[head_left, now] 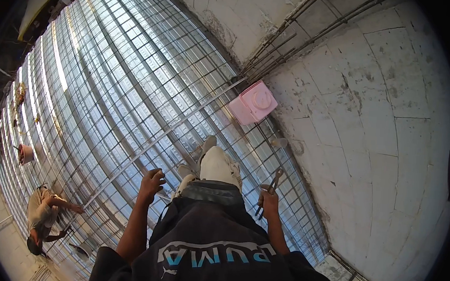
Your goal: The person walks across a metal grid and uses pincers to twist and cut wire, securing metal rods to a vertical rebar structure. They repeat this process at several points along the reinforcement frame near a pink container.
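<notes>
Ribbed steel decking (109, 80), shiny and embossed, stretches away ahead of both hands. Over it lies a rebar mesh (133, 113) of thin dark bars crossing in small squares. Beyond the right hand (269, 200) rises a wall of pale, chalky blocks (384, 99), scuffed and mortar-stained.

The right hand is clenched round the handles of a pair of pincers (273, 183), dull metal with the jaws pointing away from the body and gripping nothing. The left hand (151, 181) hangs half-curled with its back to the camera; whether it holds anything cannot be told. Between the hands, dusty pale shoes (218, 163) stand on the bars.

By the look of it, this is a pause between spots on the mesh, tool ready but not applied. Bringing the pincers to a bar crossing would call for bending down to foot level.

Ahead of the right hand, a square pink box (253, 103) with a moulded lid sits near the wall. Well off beyond the left hand, a co-worker (42, 214) crouches over the mesh, with a small bucket (24, 153) farther out.
</notes>
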